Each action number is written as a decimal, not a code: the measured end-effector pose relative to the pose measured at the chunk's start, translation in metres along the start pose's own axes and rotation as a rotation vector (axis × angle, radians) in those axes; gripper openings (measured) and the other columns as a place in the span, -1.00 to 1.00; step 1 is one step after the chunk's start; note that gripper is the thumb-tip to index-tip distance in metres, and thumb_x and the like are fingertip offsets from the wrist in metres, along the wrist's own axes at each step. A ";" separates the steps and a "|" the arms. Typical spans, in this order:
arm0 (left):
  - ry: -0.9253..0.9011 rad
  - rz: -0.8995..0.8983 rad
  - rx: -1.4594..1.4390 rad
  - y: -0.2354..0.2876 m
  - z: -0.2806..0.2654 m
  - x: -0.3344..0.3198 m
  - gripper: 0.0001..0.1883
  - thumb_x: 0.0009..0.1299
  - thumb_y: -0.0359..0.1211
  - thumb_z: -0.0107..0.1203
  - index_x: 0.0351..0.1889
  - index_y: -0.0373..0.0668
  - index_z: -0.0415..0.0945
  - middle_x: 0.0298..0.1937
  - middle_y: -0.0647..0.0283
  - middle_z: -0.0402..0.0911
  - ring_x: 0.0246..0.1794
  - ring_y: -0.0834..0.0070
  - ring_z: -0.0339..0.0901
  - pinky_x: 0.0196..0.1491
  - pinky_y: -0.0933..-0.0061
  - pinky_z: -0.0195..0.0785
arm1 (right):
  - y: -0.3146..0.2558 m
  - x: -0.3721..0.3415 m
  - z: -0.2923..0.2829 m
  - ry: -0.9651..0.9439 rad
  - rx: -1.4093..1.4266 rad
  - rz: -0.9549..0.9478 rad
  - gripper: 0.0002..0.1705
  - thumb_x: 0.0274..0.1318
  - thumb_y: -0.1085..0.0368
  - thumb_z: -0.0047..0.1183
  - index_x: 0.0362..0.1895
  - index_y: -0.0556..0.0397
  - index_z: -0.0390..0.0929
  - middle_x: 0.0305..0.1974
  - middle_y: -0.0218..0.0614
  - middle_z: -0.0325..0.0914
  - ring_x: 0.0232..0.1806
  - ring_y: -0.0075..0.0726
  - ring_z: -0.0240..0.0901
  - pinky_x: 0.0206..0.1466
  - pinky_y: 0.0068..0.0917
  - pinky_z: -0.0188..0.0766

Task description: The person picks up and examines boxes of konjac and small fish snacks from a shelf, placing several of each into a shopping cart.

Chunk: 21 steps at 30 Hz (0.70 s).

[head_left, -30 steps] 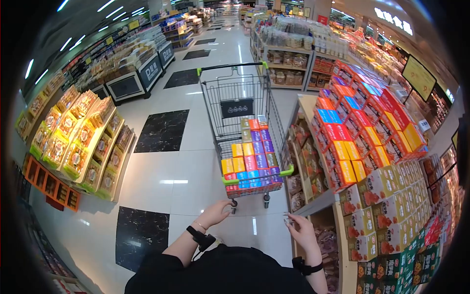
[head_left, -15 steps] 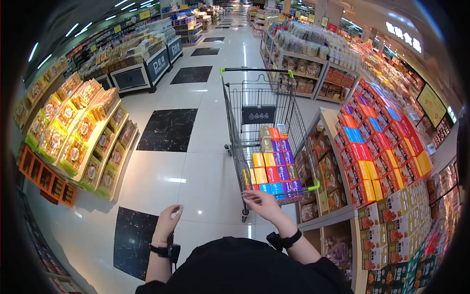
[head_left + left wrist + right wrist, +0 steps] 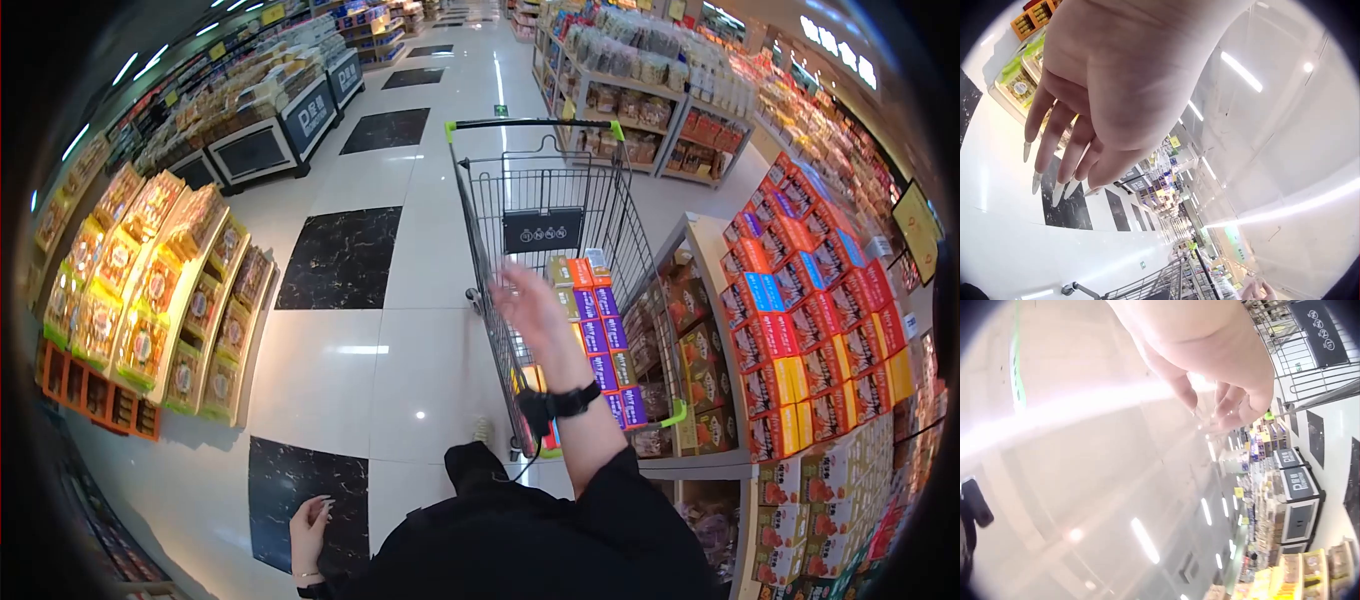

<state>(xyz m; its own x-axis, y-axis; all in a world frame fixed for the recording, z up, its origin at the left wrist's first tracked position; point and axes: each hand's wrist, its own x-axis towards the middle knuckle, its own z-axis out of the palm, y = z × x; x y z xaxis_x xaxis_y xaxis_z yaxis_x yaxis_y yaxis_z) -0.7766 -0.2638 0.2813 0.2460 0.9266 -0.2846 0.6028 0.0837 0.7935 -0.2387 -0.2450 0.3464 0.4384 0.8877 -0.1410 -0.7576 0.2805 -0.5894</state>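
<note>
A wire shopping cart (image 3: 545, 175) with green corner caps stands ahead of the person, its near end holding stacked, brightly coloured boxes (image 3: 600, 340). The right hand (image 3: 535, 315) reaches forward, overlapping the cart's left side in the head view. Its fingers are loosely bent with nothing between them, as the right wrist view also shows of this hand (image 3: 1216, 356). Low on the left, the left hand (image 3: 308, 532) hangs beside the body over a black floor tile. Relaxed fingers with long pale nails show on that empty hand (image 3: 1110, 87) in the left wrist view.
On the right, shelving carries stacked red, orange and blue boxes (image 3: 800, 320), with tan boxes (image 3: 805, 480) nearer. A lit rack of packaged food (image 3: 150, 290) stands at the left. Between them runs a tiled aisle (image 3: 340, 330) past display counters (image 3: 310, 125).
My right hand has swung forward and left, up over the cart's left side. My left hand has dropped back and lower left. The cart now appears farther right in the head view.
</note>
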 end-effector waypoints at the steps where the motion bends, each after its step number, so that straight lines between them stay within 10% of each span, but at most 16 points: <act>1: 0.001 0.001 -0.015 0.003 -0.004 0.014 -0.75 0.38 -0.50 0.09 0.02 -0.34 0.54 -0.09 0.15 0.66 -0.06 0.51 0.60 0.03 0.54 0.41 | -0.018 0.036 -0.011 -0.030 0.131 -0.065 -0.63 0.20 0.32 0.11 0.09 0.12 0.48 -0.12 -0.33 0.54 -0.16 -0.36 0.50 -0.07 -0.51 0.48; 6: -0.094 -0.096 0.088 0.050 -0.003 0.107 -0.72 0.39 -0.45 0.12 0.03 -0.35 0.51 -0.07 0.17 0.65 -0.08 0.51 0.58 0.02 0.54 0.41 | -0.097 0.181 -0.104 0.305 0.404 -0.274 -0.70 0.19 0.34 0.10 0.01 0.12 0.51 -0.17 -0.32 0.54 -0.21 -0.38 0.48 -0.17 -0.54 0.48; 9: -0.161 -0.108 0.156 0.085 0.009 0.161 -0.72 0.41 -0.44 0.11 0.04 -0.34 0.51 -0.08 0.17 0.65 -0.07 0.51 0.58 0.02 0.54 0.41 | -0.064 0.262 -0.256 0.509 0.059 -0.348 -0.63 0.12 0.27 0.20 0.00 0.10 0.50 -0.16 -0.25 0.54 -0.15 -0.30 0.49 -0.11 -0.52 0.47; 11: -0.205 -0.114 0.174 0.117 0.026 0.184 -0.71 0.41 -0.44 0.10 0.07 -0.32 0.50 -0.07 0.18 0.65 -0.05 0.52 0.57 0.03 0.53 0.40 | -0.034 0.295 -0.337 1.036 -0.688 -0.207 -0.40 -0.09 0.08 0.37 0.02 0.08 0.47 -0.17 -0.14 0.54 -0.09 -0.12 0.50 -0.02 -0.35 0.48; 13: -0.265 -0.185 0.236 0.121 0.031 0.206 -0.71 0.41 -0.45 0.10 0.08 -0.31 0.50 -0.07 0.20 0.65 -0.06 0.52 0.57 0.03 0.53 0.40 | -0.015 0.282 -0.359 1.162 -1.432 -0.232 -0.09 -0.34 -0.08 0.48 0.10 0.11 0.40 -0.12 0.01 0.51 0.02 0.09 0.45 0.15 -0.15 0.40; 16: -0.292 -0.163 0.326 0.055 0.007 0.222 -0.73 0.41 -0.41 0.11 0.04 -0.28 0.53 -0.10 0.20 0.68 -0.09 0.47 0.60 -0.01 0.46 0.43 | -0.010 0.268 -0.335 1.119 -1.494 0.177 0.15 -0.37 -0.19 0.46 0.27 0.12 0.21 0.23 0.11 0.21 0.34 0.15 0.08 0.33 -0.05 0.18; 21: -0.532 -0.296 0.762 0.068 0.006 0.233 -0.66 0.45 -0.30 0.09 0.11 -0.29 0.49 -0.05 0.09 0.66 -0.02 0.37 0.58 0.09 0.36 0.39 | 0.030 0.287 -0.355 1.196 -1.552 0.303 0.05 -0.16 -0.11 0.38 0.34 0.02 0.12 0.23 -0.03 0.20 0.33 0.10 0.11 0.29 0.11 0.15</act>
<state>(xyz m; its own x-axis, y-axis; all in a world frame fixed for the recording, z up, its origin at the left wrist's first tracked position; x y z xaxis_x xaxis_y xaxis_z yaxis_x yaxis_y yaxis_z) -0.6731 -0.0442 0.2659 0.2034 0.6044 -0.7703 0.9787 -0.1466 0.1435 0.0364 -0.1119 0.0060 0.9439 -0.0026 -0.3302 -0.1492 -0.8955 -0.4194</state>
